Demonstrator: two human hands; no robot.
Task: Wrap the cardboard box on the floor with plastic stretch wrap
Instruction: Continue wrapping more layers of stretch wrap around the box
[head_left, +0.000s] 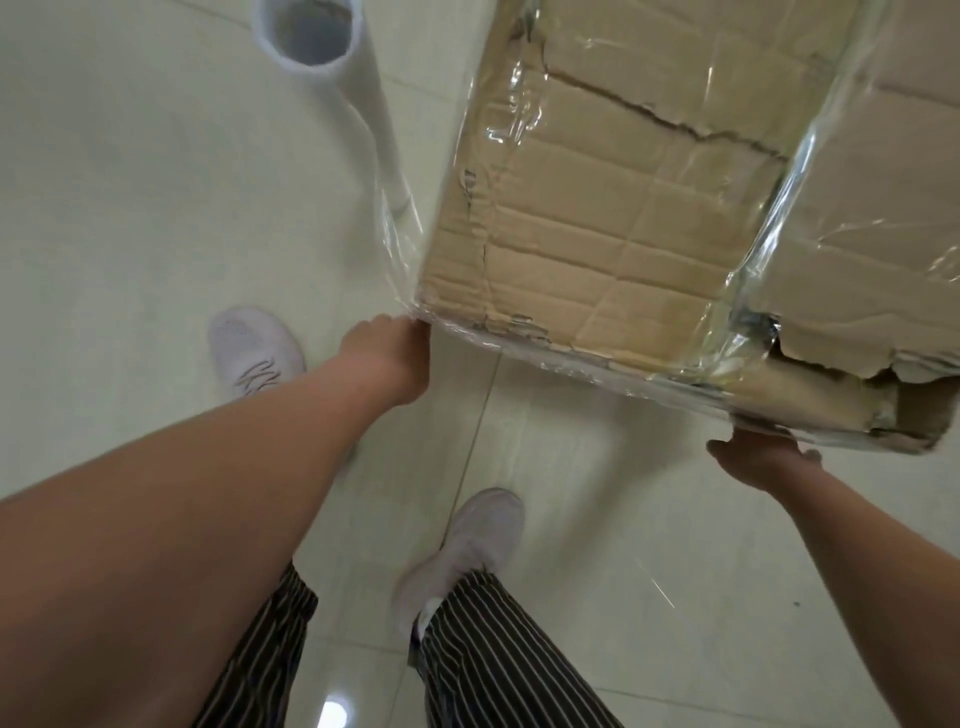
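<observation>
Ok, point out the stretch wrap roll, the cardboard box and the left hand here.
stretch wrap roll (366, 114): head view, on its white side.
cardboard box (623, 218): head view, on its creased upper face.
left hand (387, 353): head view, on the back of the hand.

I see the cardboard box in the far right part of the scene. The stretch wrap roll is left of it, at the far edge. The film runs from the roll to the box's near left corner. My left hand touches this corner. My right hand is under the near edge, more to the right. Both shoes stand on the floor, nearer than the box.
</observation>
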